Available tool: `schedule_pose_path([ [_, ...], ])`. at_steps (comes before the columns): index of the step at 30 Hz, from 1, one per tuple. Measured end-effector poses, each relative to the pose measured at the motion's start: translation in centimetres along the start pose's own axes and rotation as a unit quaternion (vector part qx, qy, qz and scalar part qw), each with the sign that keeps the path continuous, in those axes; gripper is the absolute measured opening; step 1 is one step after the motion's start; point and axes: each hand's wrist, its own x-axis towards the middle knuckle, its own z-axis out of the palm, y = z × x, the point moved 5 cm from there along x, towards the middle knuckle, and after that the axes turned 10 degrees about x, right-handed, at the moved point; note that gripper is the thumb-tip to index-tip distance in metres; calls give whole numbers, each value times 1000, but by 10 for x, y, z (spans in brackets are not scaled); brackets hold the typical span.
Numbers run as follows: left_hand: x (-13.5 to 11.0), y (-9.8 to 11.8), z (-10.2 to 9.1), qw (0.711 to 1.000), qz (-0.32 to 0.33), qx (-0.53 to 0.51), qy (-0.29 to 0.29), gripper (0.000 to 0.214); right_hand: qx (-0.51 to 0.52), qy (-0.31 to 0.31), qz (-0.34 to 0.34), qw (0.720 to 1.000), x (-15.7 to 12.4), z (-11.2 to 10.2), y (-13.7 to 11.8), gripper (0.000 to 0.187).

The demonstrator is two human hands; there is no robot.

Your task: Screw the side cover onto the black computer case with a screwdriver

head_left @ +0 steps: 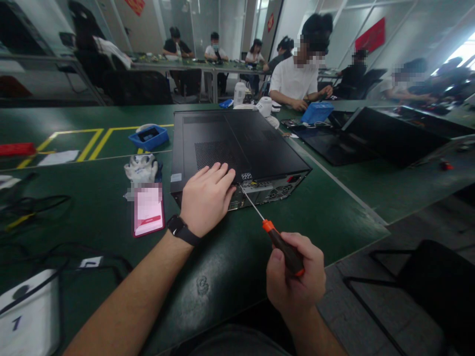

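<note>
On black metal computer case (265, 143) | my left hand (208, 198) lay flat | right hand (306, 269) gripped orange-and-black screwdriver (282, 245), shaft slanting forward-left to case's edge

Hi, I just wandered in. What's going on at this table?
Someone's left hand rests on a black computer case. The right hand holds a screwdriver, its tip at the case's back panel; whether it meets a screw is too small to tell. Gloves lie off to the left.
</note>
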Motion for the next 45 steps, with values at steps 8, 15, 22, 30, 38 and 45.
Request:
schedule_pose_path([
  [8, 0, 0, 0, 1000, -1, 0, -1, 34, 16, -1, -1, 1000, 1, 0, -1, 37],
  [15, 0, 0, 0, 1000, -2, -2, -1, 34, 38, 6, -1, 999, -4, -2, 2, 39],
  [22, 1, 0, 0, 1000, -3, -5, -3, 35, 16, 10, -2, 1000, -2, -1, 1, 37],
  [30, 0, 0, -1, 1000, -3, -2, -3, 35, 25, 13, -3, 1000, -1, 1, 2, 39],
  [38, 1, -1, -1, 1000, -8, -17, -9, 36, 21, 20, 9, 1000, 1, 2, 2, 37],
  [45, 1, 0, -1, 1000, -5, -7, -11, 35, -15, 15, 22, 1000, -7, -1, 4, 32],
])
